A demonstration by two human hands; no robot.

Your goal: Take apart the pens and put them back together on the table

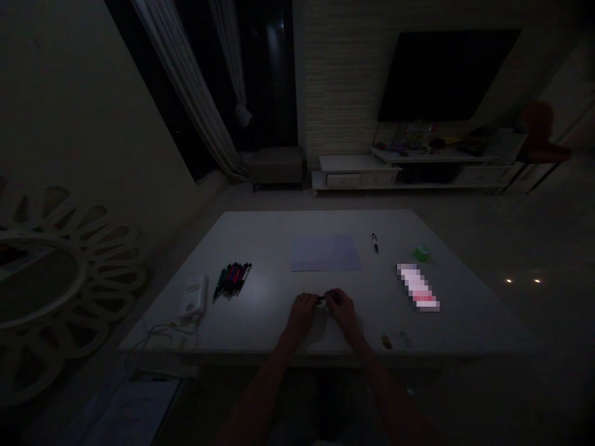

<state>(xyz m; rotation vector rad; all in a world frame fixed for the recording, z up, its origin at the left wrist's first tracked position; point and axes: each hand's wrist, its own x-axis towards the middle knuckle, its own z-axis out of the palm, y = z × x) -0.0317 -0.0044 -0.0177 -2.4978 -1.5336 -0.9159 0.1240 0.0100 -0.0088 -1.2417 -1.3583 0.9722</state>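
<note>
dark object (321, 300) in grip of left hand (303, 308) and right hand (341, 307), near table edge (242, 350), wide gap to pens (232, 280)

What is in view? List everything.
Table: one, white, centre.
Pens: several, multicoloured, table's left.
Paper: count unclear, pale, mid-table.
Loose pen: one, black and white, right of paper.
Small item: one, green, table's right.
Phone: one, pinkish screen, table's right.
Corded device: one, white, table's left.
Oval piece: one, yellowish, front right.
Unclear piece: one, pale, beside it.
Flat sheet: one, pale, lower left.
Mirror: one, pale frame, left.
Curtains: two, grey, window.
Bench: one, grey, behind table.
Television: one, black, far wall.
Cabinet: one, white, under television.
Chair: one, reddish, far right.
Held object: one, dark, front centre.
Left hand, right hand: two, bare, on held object.
</note>
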